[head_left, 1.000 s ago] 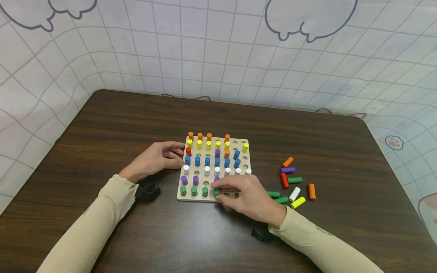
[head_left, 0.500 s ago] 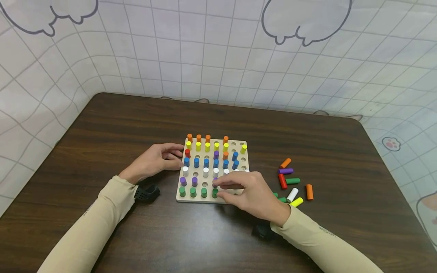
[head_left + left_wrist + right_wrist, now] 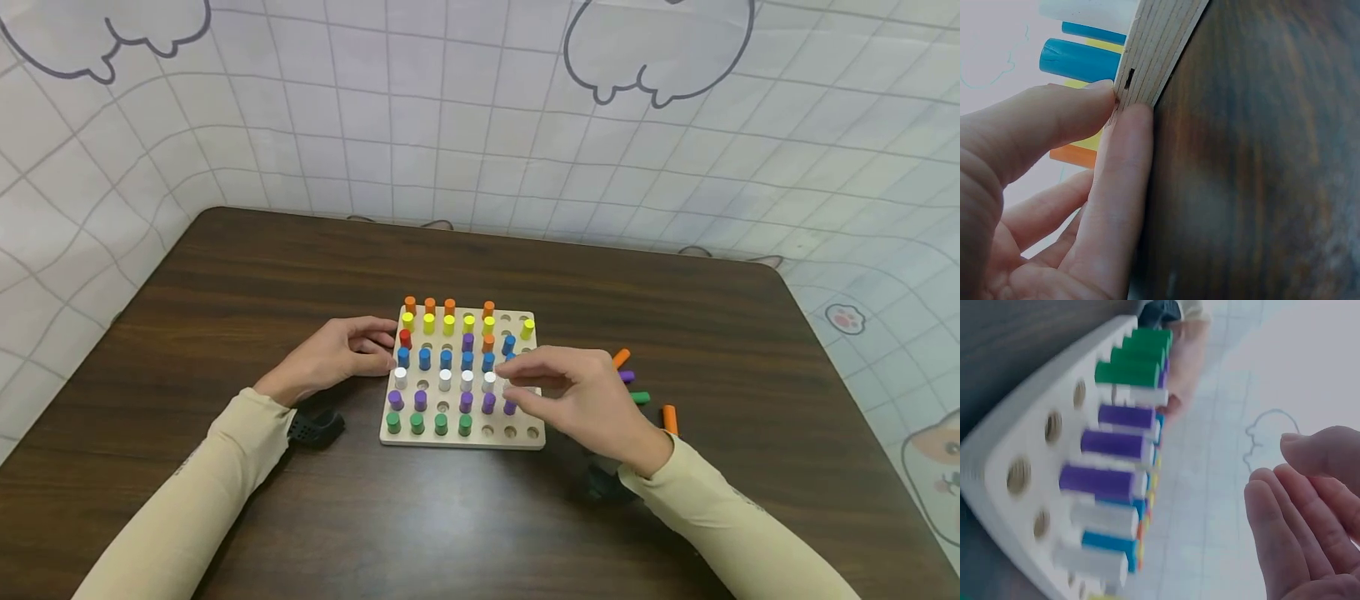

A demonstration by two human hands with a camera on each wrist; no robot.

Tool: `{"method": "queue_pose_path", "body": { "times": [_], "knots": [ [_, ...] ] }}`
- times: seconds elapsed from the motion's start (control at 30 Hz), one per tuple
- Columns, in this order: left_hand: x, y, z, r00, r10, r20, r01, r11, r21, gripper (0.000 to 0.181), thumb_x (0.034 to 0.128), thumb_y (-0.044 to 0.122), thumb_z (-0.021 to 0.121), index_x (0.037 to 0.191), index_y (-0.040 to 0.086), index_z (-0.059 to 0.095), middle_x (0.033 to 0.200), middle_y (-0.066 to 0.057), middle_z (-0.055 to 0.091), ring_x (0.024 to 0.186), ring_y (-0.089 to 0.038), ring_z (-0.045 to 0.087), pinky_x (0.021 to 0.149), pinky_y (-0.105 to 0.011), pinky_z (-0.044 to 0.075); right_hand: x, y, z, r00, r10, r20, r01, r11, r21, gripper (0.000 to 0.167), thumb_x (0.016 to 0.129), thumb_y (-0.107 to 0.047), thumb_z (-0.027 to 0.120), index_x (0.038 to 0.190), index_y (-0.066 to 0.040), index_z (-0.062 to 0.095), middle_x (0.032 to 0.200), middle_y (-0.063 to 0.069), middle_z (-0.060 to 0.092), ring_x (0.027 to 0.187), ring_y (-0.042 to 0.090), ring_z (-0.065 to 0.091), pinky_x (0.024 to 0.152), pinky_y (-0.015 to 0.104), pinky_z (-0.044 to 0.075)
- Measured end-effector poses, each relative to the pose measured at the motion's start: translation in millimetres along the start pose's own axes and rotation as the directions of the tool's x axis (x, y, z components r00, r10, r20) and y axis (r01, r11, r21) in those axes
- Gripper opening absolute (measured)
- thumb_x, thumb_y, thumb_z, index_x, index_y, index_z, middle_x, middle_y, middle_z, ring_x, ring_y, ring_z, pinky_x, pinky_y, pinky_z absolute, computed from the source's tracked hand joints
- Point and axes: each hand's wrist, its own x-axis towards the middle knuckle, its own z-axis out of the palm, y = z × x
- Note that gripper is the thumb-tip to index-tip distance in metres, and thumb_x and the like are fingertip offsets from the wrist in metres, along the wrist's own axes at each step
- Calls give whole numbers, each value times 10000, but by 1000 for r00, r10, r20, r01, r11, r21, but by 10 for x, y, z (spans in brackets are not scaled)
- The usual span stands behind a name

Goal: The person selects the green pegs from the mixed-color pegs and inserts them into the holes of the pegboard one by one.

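Note:
A light wooden pegboard (image 3: 453, 437) lies on the table, with rows of green, purple, white, blue, yellow and orange pegs and one red peg. My left hand (image 3: 341, 354) grips the board's left edge; in the left wrist view the thumb (image 3: 1079, 106) and a finger (image 3: 1122, 181) meet at its side, near a blue peg (image 3: 1079, 59). Above the board's right part is my right hand (image 3: 581, 400), thumb and fingers apart with nothing between them. Near it stand purple pegs (image 3: 1097, 481) and white pegs (image 3: 1094, 562). Several holes (image 3: 1019, 475) at the near right corner hold no peg.
Loose pegs lie right of the board, including an orange peg (image 3: 670, 419) and a green peg (image 3: 640, 397), partly hidden by my right hand. The dark wooden table (image 3: 480, 517) reaches back to a grid-patterned white sheet (image 3: 420, 125).
My right hand has lifted off from near the green and purple pegs and moved right. Front-row holes and more purple pegs are now uncovered. My left hand stays at the board's edge.

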Motion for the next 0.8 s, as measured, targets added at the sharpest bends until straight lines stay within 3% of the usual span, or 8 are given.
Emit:
{"method": "queue_pose_path", "body": {
  "times": [0.27, 0.5, 0.8],
  "knots": [
    [-25, 1, -4, 1000, 4, 5, -4, 1000, -11, 636, 924, 266, 777, 1484, 103, 522, 1315, -121, 640, 1118, -228, 646, 885, -178, 537, -72, 74, -302, 996, 7, -84, -11, 999, -43, 284, 843, -14, 828, 1104, -115, 780, 1068, 63, 805, 924, 19, 763, 824, 226, 615],
    [-18, -2, 1, 1000, -1, 11, 1, 1000, -16, 627, 923, 253, 777, 1479, 105, 526, 1302, -123, 644, 1104, -236, 652, 877, -173, 547, -164, 120, -503, 989, 45, -139, -51, 998, -40, 290, 833, 8, 828, 1082, -136, 787, 1052, 67, 809, 907, -10, 761, 796, 215, 615],
    [-20, 21, -2, 1000, -4, 7, 4, 1000, -11, 647, 921, 275, 784, 1489, 114, 520, 1306, -114, 644, 1112, -229, 652, 882, -165, 541, -268, 201, -612, 989, 104, -107, -112, 992, -67, 272, 846, -25, 829, 1075, -165, 782, 1058, 32, 805, 903, -5, 758, 808, 194, 606]
  ]
}}
